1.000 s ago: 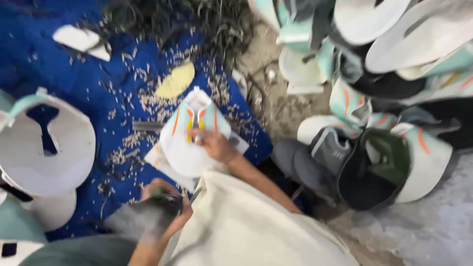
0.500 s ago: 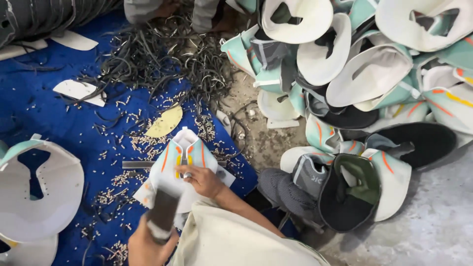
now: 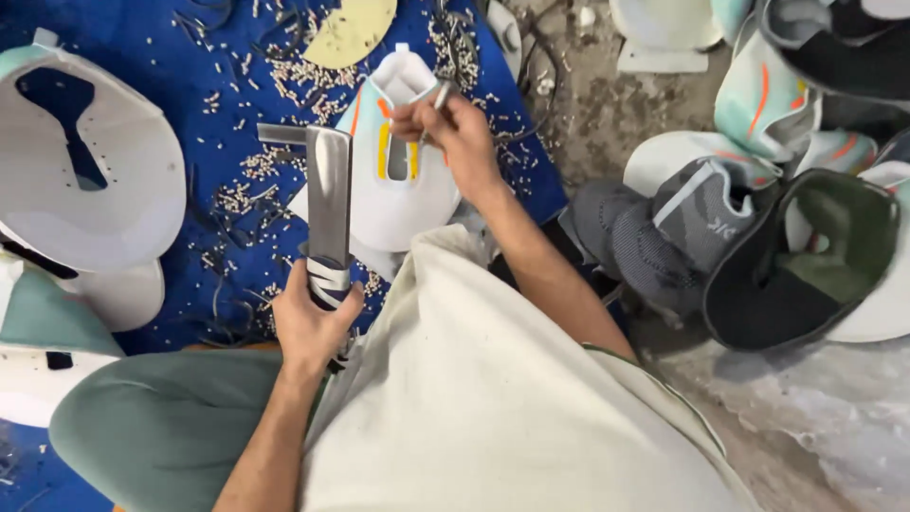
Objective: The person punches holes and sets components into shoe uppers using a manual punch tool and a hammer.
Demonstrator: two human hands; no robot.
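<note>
A blue mat [image 3: 142,57] covers the floor, littered with small pale punch-outs [image 3: 256,166] and dark trimmings; a white shoe upper [image 3: 123,180] lies at its left edge. The left hand [image 3: 313,318] is clenched round the taped handle of a flat steel bar [image 3: 329,204], held upright over the mat. Just to its right a white upper with yellow slots [image 3: 398,180] lies flat, and the right hand [image 3: 455,128] pinches a thin metal punch [image 3: 439,98] upright against it. The fingers sit close under the punch head, so a blow landing off-centre could hit them, or a tilted punch could skid and cut outside the mark. More uppers [image 3: 758,237] are heaped on the right.
</note>
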